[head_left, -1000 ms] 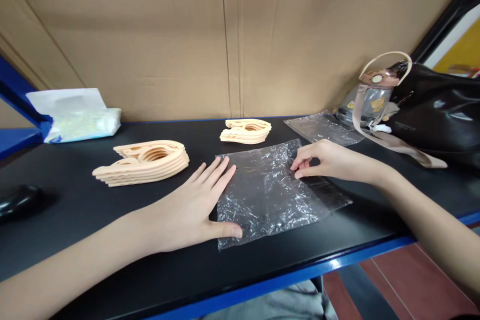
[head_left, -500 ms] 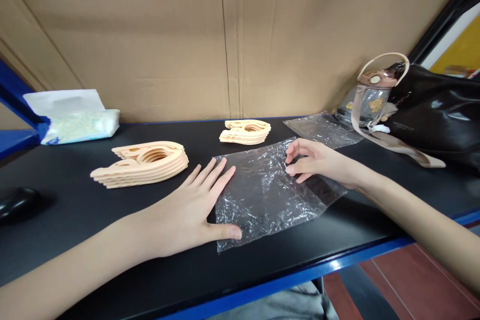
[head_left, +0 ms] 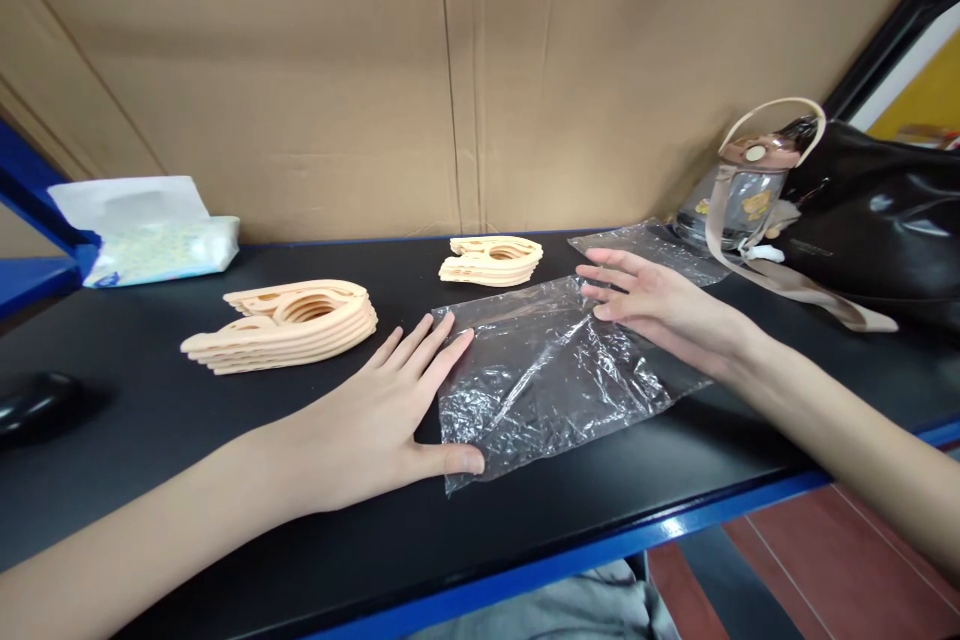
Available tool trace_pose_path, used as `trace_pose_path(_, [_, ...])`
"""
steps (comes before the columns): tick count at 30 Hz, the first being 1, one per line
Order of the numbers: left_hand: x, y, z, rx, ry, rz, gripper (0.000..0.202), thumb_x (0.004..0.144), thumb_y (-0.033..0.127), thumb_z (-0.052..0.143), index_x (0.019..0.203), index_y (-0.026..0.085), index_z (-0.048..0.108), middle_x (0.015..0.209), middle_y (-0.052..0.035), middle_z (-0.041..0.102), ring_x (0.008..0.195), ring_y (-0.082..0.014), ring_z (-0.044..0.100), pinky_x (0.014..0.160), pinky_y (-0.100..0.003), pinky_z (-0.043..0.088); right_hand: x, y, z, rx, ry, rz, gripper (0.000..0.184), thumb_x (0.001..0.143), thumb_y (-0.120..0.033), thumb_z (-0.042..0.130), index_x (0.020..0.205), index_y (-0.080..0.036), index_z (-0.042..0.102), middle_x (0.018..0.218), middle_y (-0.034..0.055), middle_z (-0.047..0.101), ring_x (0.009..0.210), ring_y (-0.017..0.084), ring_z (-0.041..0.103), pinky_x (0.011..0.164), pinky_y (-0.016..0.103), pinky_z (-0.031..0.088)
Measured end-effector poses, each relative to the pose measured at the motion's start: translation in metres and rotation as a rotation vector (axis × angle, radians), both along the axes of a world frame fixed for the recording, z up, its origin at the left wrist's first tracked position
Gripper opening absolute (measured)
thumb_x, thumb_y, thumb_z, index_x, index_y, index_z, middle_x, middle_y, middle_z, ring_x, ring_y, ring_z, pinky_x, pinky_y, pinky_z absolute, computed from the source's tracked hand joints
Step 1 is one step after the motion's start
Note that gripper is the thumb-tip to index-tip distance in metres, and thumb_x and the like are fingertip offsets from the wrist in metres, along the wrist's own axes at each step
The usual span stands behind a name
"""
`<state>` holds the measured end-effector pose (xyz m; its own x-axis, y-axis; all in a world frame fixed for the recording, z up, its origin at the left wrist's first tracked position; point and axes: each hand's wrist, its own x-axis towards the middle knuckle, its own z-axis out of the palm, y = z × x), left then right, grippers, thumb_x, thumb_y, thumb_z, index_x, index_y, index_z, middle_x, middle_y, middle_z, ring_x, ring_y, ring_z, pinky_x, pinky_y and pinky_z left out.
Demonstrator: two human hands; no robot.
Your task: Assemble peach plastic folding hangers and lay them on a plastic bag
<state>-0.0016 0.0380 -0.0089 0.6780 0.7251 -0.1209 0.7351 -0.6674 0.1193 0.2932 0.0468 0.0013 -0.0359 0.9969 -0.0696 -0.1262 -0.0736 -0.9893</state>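
Note:
A clear plastic bag (head_left: 540, 380) lies wrinkled on the black table in front of me. My left hand (head_left: 375, 425) rests flat at its left edge with fingers spread, the thumb and fingertips on the plastic. Over the bag's far right part is my right hand (head_left: 660, 305), its fingers apart and lightly bent, nothing gripped in it. Whether its fingertips touch the plastic I cannot tell. Left of the bag sits a stack of flat peach-coloured folding hangers (head_left: 292, 330). Behind the bag lies a smaller stack of the same pieces (head_left: 493, 262).
Another clear bag (head_left: 652, 245) lies at the back right, beside a bottle with a strap (head_left: 750, 190) and a black leather bag (head_left: 885, 220). A tissue pack (head_left: 157, 245) stands back left; a black mouse (head_left: 34, 405) is at the left. Cardboard (head_left: 300, 70) walls the back.
My right hand has opened from a loose curl, its fingers now straighter and farther from me. The plastic's right part has shifted slightly right and its creases differ. My left hand stays put.

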Motion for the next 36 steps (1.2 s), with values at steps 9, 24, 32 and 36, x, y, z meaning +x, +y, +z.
trace_pose_path(9, [-0.004, 0.001, -0.003, 0.021, -0.051, 0.013, 0.103, 0.075, 0.079, 0.044, 0.151, 0.022, 0.003, 0.157, -0.0119, -0.004, 0.143, -0.0390, 0.005, 0.112, -0.060, 0.019, 0.004, 0.008, -0.002, -0.118, 0.231, 0.224, 0.020, 0.065, -0.002, 0.059, 0.065, -0.016, 0.046, 0.060, -0.0056, 0.039, 0.049, 0.004, 0.039, 0.045, 0.014, 0.049])
trace_pose_path(24, [-0.006, 0.002, -0.001, -0.040, -0.037, 0.021, 0.108, 0.073, 0.080, 0.047, 0.151, 0.023, -0.001, 0.157, -0.0117, -0.004, 0.142, -0.0387, 0.001, 0.113, -0.060, 0.019, 0.004, -0.005, -0.001, 0.017, -0.243, 0.786, 0.021, 0.086, -0.027, 0.059, 0.102, -0.018, 0.069, 0.067, -0.0016, 0.057, 0.051, 0.005, 0.049, 0.047, 0.016, 0.044])
trace_pose_path(32, [0.002, -0.008, -0.007, -0.060, -0.171, 0.011, 0.105, 0.077, 0.078, 0.045, 0.151, 0.024, -0.006, 0.158, -0.0097, 0.001, 0.143, -0.0355, 0.003, 0.114, -0.055, 0.022, -0.012, -0.010, -0.011, 0.707, -0.975, 0.660, 0.065, 0.079, -0.040, 0.071, 0.138, -0.029, 0.046, 0.150, 0.0076, 0.034, 0.139, 0.024, 0.029, 0.114, 0.046, 0.025])
trace_pose_path(36, [0.008, -0.006, -0.015, 0.009, -0.276, 0.189, 0.082, 0.090, 0.067, 0.030, 0.152, 0.024, -0.002, 0.159, -0.0091, -0.002, 0.144, -0.0344, 0.002, 0.113, -0.058, 0.021, -0.011, -0.014, -0.011, 0.701, -1.013, 0.703, 0.087, 0.077, -0.045, 0.070, 0.149, -0.032, 0.022, 0.159, 0.0054, 0.006, 0.145, 0.027, 0.012, 0.116, 0.049, 0.017])
